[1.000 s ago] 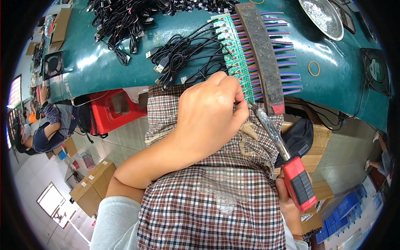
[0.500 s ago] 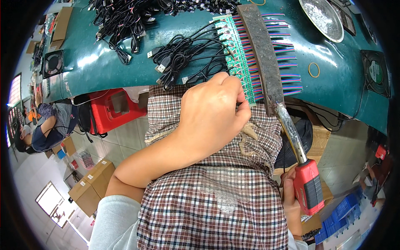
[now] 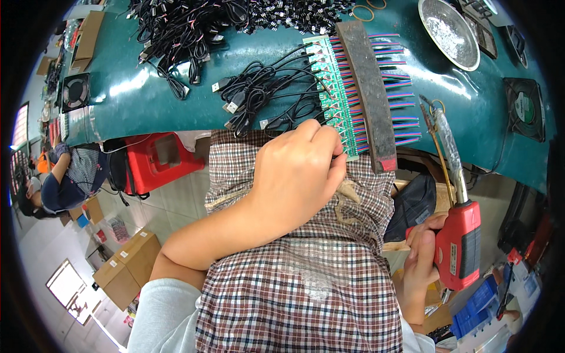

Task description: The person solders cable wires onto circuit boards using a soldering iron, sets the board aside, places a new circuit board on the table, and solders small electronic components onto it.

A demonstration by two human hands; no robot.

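Note:
A long green circuit board panel (image 3: 332,88) lies near the front of the bench, with black USB cables (image 3: 259,88) running to its left side. Thin multicoloured wires (image 3: 403,94) stick out on the right from under a dark, flat bar (image 3: 368,94) lying across them. My left hand (image 3: 294,170) is closed in a pinch at the panel's near end; what its fingertips hold is hidden. In my right hand (image 3: 419,253) is a red and black soldering gun (image 3: 461,247), its silver barrel pointing up beside the bar, apart from the board.
More black cables (image 3: 188,35) are heaped at the back left. A metal bowl (image 3: 450,35) stands at the back right, and small fans (image 3: 75,92) sit at both bench ends. A red stool (image 3: 159,162) is below on the left. Someone else sits at far left.
The soldering gun has swung right and away from the near end of the bar. My left hand stays pinched at the board. The bench scene sits slightly lower in view.

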